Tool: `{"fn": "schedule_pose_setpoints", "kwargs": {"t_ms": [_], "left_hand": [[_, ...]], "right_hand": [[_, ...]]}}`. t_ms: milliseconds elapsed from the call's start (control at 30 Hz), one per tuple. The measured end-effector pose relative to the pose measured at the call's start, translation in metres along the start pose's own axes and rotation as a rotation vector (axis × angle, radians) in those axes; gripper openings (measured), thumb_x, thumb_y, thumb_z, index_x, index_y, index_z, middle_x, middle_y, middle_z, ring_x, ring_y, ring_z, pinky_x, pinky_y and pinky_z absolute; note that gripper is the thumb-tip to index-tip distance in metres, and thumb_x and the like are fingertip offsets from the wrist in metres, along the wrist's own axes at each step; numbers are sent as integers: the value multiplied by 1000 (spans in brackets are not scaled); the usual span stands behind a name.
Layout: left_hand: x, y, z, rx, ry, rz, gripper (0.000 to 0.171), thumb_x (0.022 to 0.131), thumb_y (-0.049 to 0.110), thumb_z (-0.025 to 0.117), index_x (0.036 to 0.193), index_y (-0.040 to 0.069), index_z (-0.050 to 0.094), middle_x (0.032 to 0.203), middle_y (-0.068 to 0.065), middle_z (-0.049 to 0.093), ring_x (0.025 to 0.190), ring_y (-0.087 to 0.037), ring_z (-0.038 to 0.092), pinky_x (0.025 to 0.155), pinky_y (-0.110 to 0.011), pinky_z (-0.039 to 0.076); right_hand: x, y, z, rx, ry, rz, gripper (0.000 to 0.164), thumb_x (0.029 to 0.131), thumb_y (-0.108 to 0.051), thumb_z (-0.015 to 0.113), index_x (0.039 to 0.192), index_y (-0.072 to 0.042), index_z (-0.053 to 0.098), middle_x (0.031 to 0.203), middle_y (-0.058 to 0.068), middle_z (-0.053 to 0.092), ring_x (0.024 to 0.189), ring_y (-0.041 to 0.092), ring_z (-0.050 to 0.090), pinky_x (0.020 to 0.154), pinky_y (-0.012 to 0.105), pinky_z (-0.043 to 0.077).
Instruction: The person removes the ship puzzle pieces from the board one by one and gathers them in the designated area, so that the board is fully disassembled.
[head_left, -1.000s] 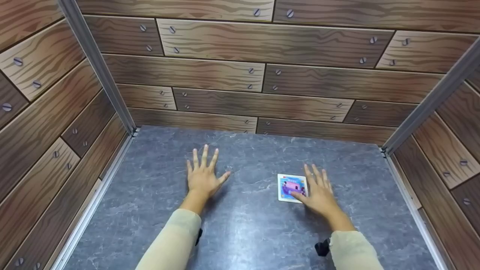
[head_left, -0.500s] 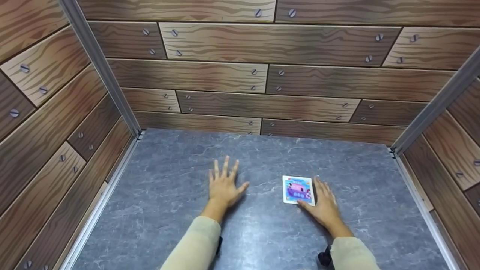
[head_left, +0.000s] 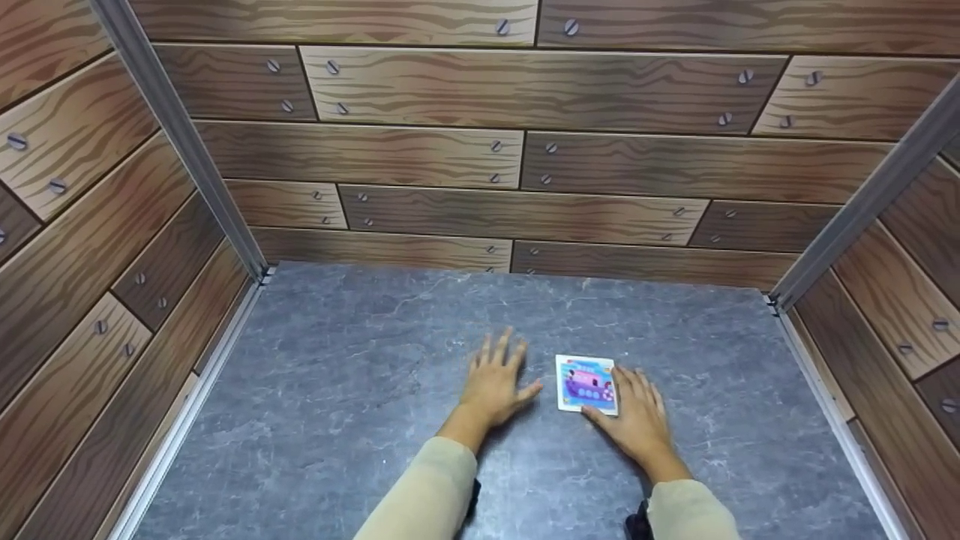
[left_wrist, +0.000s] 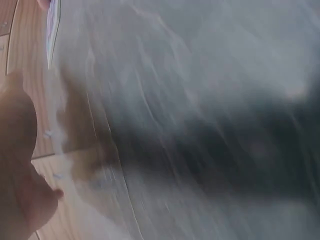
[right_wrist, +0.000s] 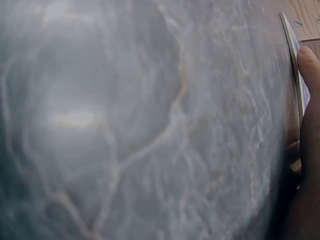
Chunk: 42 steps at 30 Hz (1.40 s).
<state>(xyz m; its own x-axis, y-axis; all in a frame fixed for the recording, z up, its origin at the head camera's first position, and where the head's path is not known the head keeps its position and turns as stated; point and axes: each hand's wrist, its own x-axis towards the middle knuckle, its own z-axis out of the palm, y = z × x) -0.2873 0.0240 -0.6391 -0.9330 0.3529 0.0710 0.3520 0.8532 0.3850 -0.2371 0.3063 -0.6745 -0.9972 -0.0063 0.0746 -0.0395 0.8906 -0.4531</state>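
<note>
A square picture card (head_left: pixel 583 381), white-bordered with a pink and purple boat on blue, lies on the grey marbled tabletop. My right hand (head_left: pixel 636 420) is at its right side, straight fingers along the right edge and thumb at the near edge. In the right wrist view the thumb (right_wrist: pixel 309 67) overlaps the side of the card (right_wrist: pixel 303 102). To the left of the card, with a gap between, my left hand (head_left: pixel 491 390) has its fingers spread and holds nothing. The left wrist view catches a sliver of the card (left_wrist: pixel 53 30) beyond the left hand (left_wrist: pixel 20 165).
Wood-patterned walls enclose the grey tabletop (head_left: pixel 360 360) at the back (head_left: pixel 420 150), left (head_left: pixel 75 322) and right (head_left: pixel 892 300). Metal rails (head_left: pixel 187 150) run up the corners and along the sides. Each wrist carries a dark device (head_left: pixel 637 521) under a pale sleeve (head_left: pixel 694 510).
My left hand has moved right, toward the card. The right hand has drawn its thumb back from over the card to the near edge, its fingers now along the right edge. The card has stayed put.
</note>
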Motion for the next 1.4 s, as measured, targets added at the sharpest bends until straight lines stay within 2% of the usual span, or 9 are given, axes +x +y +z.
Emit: {"fn": "schedule_pose_setpoints", "kwargs": {"t_ms": [100, 200, 333, 433, 633, 800, 900, 1100, 1400], "left_hand": [[7, 8, 2, -11, -44, 81, 81, 100, 64, 65, 164, 19, 44, 180, -6, 29, 165, -41, 31, 129, -63, 35], [17, 16, 4, -14, -99, 122, 88, 96, 67, 70, 164, 18, 43, 177, -4, 36, 164, -33, 36, 131, -56, 35], [26, 25, 7, -14, -158, 110, 100, 89, 73, 74, 167, 21, 38, 173, -2, 44, 161, -28, 41, 131, -56, 35], [31, 27, 12, -17, -171, 93, 103, 85, 75, 77, 167, 25, 39, 170, 0, 49, 157, -27, 45, 130, -58, 34], [37, 22, 29, -47, -107, 104, 99, 82, 79, 76, 162, 27, 48, 162, 3, 58, 149, -25, 51, 127, -54, 36], [39, 23, 41, -135, -23, 34, 81, 89, 74, 73, 154, 27, 58, 157, 5, 62, 144, -24, 55, 124, -51, 38], [41, 27, 44, -158, 13, 18, 74, 92, 70, 73, 151, 27, 61, 155, 5, 63, 141, -24, 57, 119, -50, 41], [40, 29, 45, -94, 11, 26, 73, 90, 71, 75, 150, 31, 62, 155, 8, 62, 138, -23, 56, 114, -46, 42], [42, 29, 42, -98, 4, 35, 66, 89, 66, 79, 145, 33, 66, 153, 8, 63, 136, -23, 56, 108, -44, 43]], "right_hand": [[1, -1, 2, -3, 6, -15, 106, 93, -67, 74, 166, 0, 36, 172, 24, 38, 163, 52, 24, 133, 69, 13], [2, 0, 3, -6, 8, -23, 106, 93, -68, 73, 166, 0, 35, 172, 23, 37, 163, 51, 24, 133, 69, 13], [1, 1, 3, -13, -5, -12, 108, 93, -70, 72, 167, -1, 33, 172, 23, 37, 164, 50, 23, 133, 68, 12], [0, 1, 2, -28, -15, -2, 110, 93, -73, 69, 168, -2, 32, 172, 23, 37, 165, 49, 22, 134, 68, 12], [-1, -1, 5, -51, -2, 2, 110, 94, -72, 70, 168, -1, 32, 170, 24, 39, 164, 50, 23, 133, 68, 12], [-3, -1, 5, -35, 14, -14, 108, 94, -69, 72, 167, 0, 34, 169, 24, 41, 163, 51, 25, 133, 69, 13], [-4, 0, 5, -33, 41, -25, 106, 93, -68, 73, 165, 0, 37, 167, 25, 43, 162, 51, 27, 132, 69, 15], [-5, 0, 6, -37, 32, -16, 106, 94, -69, 72, 166, 0, 36, 169, 24, 41, 163, 52, 25, 132, 69, 13], [-4, -1, 6, -50, 35, -24, 106, 94, -70, 70, 166, 0, 36, 169, 23, 42, 162, 53, 27, 132, 69, 14]]}}
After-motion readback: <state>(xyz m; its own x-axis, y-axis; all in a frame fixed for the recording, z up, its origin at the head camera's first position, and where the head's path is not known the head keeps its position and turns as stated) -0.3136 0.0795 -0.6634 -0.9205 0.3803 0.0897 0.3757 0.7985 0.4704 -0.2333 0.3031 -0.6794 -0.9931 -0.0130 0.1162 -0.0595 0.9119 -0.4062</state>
